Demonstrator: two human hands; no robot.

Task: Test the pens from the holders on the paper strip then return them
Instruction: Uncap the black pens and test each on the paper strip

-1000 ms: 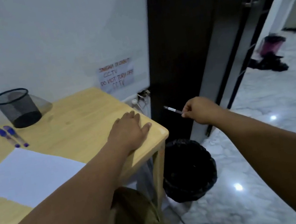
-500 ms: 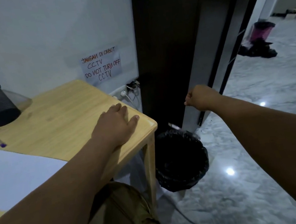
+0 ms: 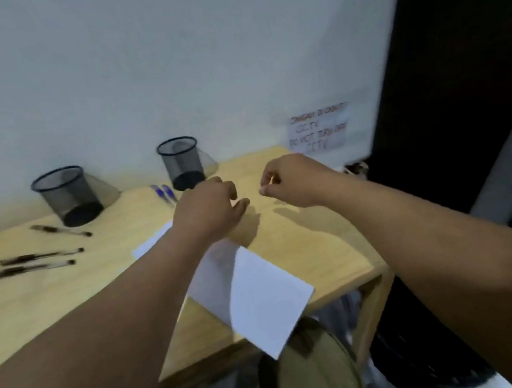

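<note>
Three black pens point(image 3: 34, 262) far left of the paper strip point(image 3: 256, 296), two mesh holders point(image 3: 67, 195) behind, two blue pens point(image 3: 163, 192) just behind. Left hand point(image 3: 208, 209) above the strip's far end, loosely curled, empty. Right hand point(image 3: 292, 180) right of it, curled, holding nothing.

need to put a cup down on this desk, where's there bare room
Bare wood lies right of the paper, under the right hand out to the desk's right edge, and along the front left below the black pens. Crowded: the back strip with both mesh holders, the blue pens and the left hand.
</note>
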